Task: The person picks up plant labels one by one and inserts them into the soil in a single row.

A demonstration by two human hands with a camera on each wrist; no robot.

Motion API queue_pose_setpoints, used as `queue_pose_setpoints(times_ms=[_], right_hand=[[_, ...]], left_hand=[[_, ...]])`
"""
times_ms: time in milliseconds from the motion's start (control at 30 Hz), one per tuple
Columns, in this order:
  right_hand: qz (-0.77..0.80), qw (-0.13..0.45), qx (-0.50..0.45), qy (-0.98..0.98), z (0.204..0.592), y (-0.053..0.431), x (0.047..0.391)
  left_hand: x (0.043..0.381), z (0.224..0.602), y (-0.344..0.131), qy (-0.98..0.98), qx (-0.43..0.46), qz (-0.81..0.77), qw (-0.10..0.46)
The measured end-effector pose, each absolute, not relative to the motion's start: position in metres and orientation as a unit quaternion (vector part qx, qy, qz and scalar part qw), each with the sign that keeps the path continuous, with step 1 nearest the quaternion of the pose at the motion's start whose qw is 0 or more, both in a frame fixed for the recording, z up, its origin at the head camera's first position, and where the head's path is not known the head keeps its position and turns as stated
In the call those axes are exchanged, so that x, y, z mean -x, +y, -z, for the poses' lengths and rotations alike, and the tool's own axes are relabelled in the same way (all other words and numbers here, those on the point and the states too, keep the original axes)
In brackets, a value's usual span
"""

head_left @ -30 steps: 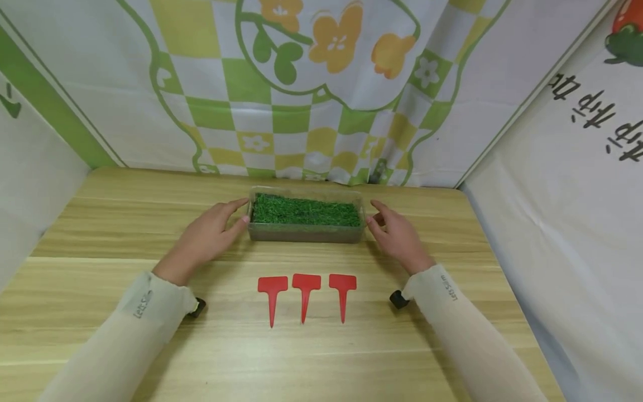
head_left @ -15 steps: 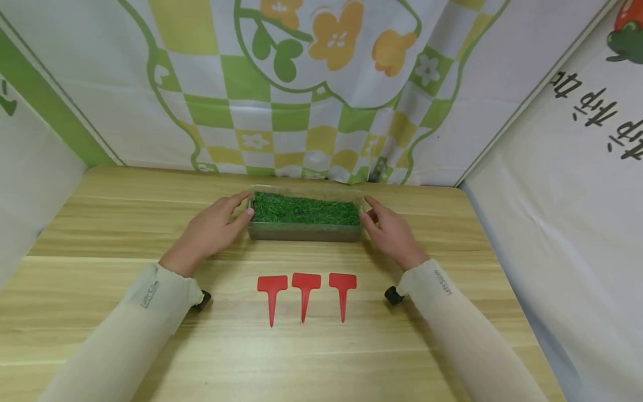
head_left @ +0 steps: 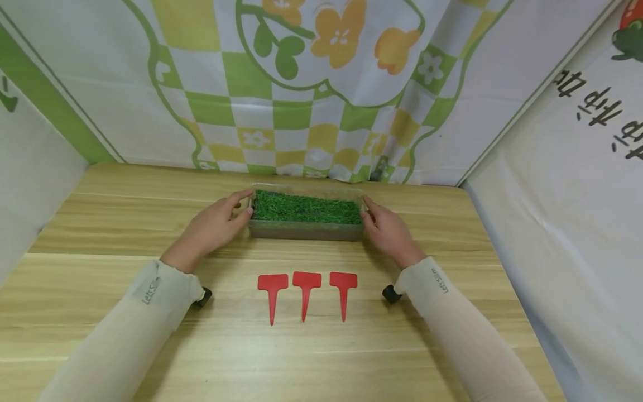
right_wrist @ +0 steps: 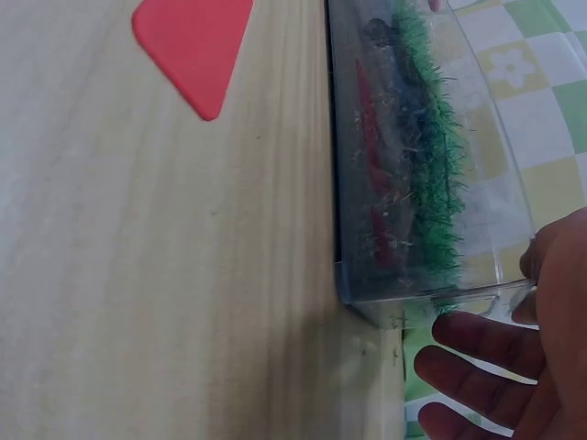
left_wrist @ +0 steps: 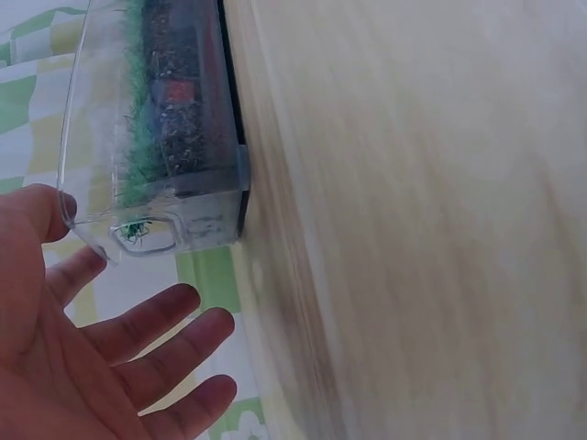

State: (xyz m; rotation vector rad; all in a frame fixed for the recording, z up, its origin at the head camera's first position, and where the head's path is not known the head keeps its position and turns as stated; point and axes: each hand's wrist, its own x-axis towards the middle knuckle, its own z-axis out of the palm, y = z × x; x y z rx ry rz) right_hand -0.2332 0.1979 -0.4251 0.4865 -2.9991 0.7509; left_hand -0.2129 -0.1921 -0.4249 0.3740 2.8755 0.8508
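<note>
The box (head_left: 306, 231), a clear tub of grass (head_left: 306, 209) over dark soil (left_wrist: 179, 137), sits at the far middle of the table (head_left: 241, 352), just in front of the cloth (head_left: 296, 117). The left hand (head_left: 211, 228) pinches its left end high up, thumb at the rim and index finger beside it, the other three fingers spread free of the wall. The right hand (head_left: 393, 230) pinches the right end in much the same way, with its lower fingers loose below the rim. Both holds look light and set high, and that seems the main weakness: the soil probably makes the tub heavy low down, so a smooth rim could slip from the fingertips if it were raised, or the thin plastic could bow between them. Uneven force from the two sides might tip it, sliding the grass toward the lower end or spilling soil. Pushed farther, it could snag the cloth; pulled nearer, it could ride onto the three red tags, which lie flat in a row on the near side: left tag (head_left: 273, 282), middle tag (head_left: 307, 280) and right tag (head_left: 344, 280), all untouched.
</note>
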Motion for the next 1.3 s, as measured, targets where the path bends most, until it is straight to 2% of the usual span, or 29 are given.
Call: queue_pose_setpoints(times_ms=[267,1300], right_hand=[[-0.243,-0.008,-0.149,-0.959,0.431,0.201,0.234],[-0.305,-0.008,-0.142,-0.942,0.429,0.207,0.220]], left_hand=[[0.213,0.426,-0.191,0.946,-0.113,-0.293,0.083],[0.198,0.419,-0.185,0.951,-0.123,-0.265,0.102]])
